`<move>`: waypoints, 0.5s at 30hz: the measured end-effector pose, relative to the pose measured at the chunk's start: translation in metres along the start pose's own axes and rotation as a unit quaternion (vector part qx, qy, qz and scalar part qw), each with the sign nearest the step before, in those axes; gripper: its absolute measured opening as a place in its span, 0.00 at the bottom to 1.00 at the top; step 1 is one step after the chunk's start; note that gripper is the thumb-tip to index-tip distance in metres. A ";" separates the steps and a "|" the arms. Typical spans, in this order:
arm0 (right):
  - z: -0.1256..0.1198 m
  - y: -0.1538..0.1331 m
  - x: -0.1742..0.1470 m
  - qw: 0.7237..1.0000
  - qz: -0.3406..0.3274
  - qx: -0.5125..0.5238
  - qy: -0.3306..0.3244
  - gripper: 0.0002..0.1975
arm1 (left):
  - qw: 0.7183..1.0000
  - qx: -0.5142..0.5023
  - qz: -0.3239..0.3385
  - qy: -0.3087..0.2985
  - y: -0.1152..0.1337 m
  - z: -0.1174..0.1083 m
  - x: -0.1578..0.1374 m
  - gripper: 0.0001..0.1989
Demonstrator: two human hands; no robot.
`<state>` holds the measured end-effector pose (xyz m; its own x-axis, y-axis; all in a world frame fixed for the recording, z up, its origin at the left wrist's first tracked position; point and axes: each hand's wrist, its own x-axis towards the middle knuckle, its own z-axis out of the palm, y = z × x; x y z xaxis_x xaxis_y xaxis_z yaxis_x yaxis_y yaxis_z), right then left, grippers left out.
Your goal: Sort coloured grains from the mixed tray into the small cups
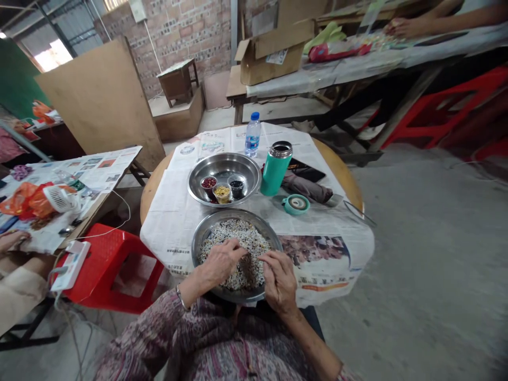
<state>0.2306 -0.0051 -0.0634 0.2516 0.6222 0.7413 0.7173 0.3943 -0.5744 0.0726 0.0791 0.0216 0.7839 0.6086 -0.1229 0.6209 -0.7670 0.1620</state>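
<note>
A steel basin full of small mixed beads or grains, mostly white with dark and yellow ones, sits at the table's near edge. Over its left side is my left hand, fingers bent and pressed together. My right hand pinches thumb against fingers above the basin's right rim. Whatever lies between the fingers of either hand is too small to make out. Behind stands a second steel basin with three small cups: a red-filled cup, a yellow-filled cup and a dark-filled cup.
A green flask without its lid and a water bottle stand on the newspaper-covered table. The flask lid and a folded umbrella lie at right. A red stool is at left; other people sit at neighbouring tables.
</note>
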 end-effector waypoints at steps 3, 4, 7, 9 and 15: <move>0.000 -0.001 0.001 1.000 -0.005 -0.004 0.000 0.12 | 0.995 0.018 -0.075 0.066 -0.014 -0.004 0.016 0.14; 0.000 -0.001 0.002 1.000 -0.006 -0.006 0.001 0.12 | 0.991 0.021 -0.099 0.089 -0.017 -0.005 0.021 0.14; 0.001 -0.002 0.002 1.000 -0.003 -0.004 0.007 0.12 | 0.985 0.017 -0.119 0.120 -0.019 -0.007 0.036 0.16; 0.001 -0.002 0.001 1.000 0.002 -0.001 0.010 0.12 | 0.990 0.011 -0.088 0.105 -0.014 -0.006 0.045 0.29; 0.001 -0.001 0.000 1.000 0.010 -0.005 0.012 0.13 | 0.999 -0.014 0.041 0.005 0.006 -0.005 0.060 0.15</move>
<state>0.2293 -0.0042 -0.0632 0.2811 0.6133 0.7381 0.7186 0.3752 -0.5855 0.1233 0.1127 0.0202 0.8321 0.5459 -0.0978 0.5538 -0.8084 0.1993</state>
